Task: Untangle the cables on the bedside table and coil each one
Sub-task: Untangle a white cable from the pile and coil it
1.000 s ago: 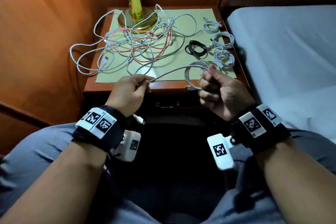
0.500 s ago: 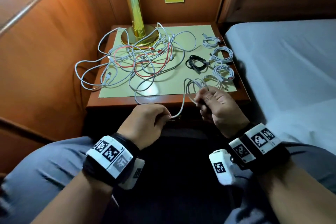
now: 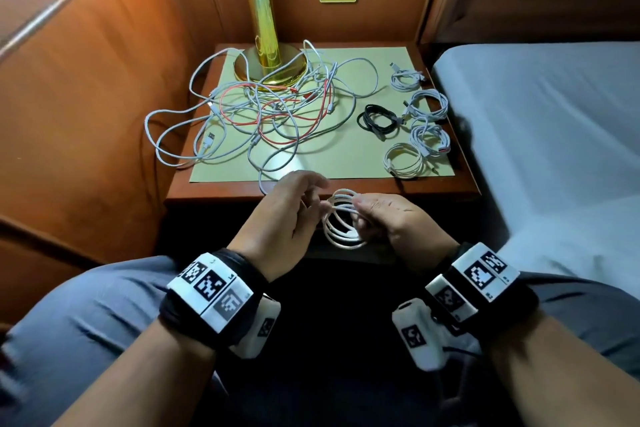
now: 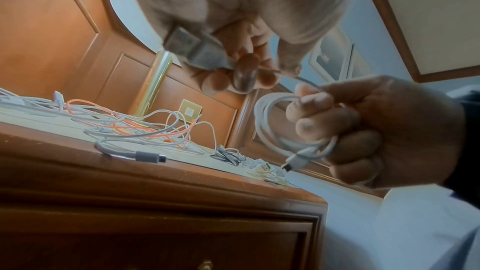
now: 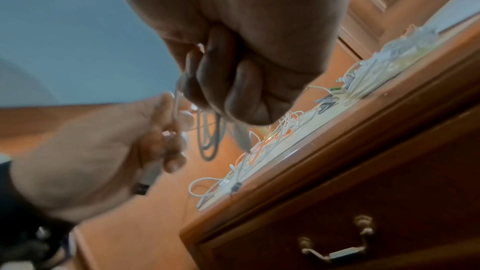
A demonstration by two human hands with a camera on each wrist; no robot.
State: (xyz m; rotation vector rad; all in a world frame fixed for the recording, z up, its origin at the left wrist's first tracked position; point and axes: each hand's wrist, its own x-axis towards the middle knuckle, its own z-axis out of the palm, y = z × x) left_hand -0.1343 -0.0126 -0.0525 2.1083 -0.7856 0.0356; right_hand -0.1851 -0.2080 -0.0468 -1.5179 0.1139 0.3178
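While the right hand (image 3: 391, 218) clenches the coiled white cable (image 3: 341, 218) before the bedside table (image 3: 460, 184), the left hand (image 3: 287, 215) pinches its plug end.

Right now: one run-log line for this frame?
phase: coiling | right hand: grips white cable coil | left hand: pinches its free end | bedside table: five coils done, tangle remains

Straight run of thin white charging cable (image 3: 341, 218) now wound into loops in right hand (image 3: 391, 218); left hand (image 3: 287, 215) moved in beside it, both hands lower, off the wooden counter (image 3: 450, 189).
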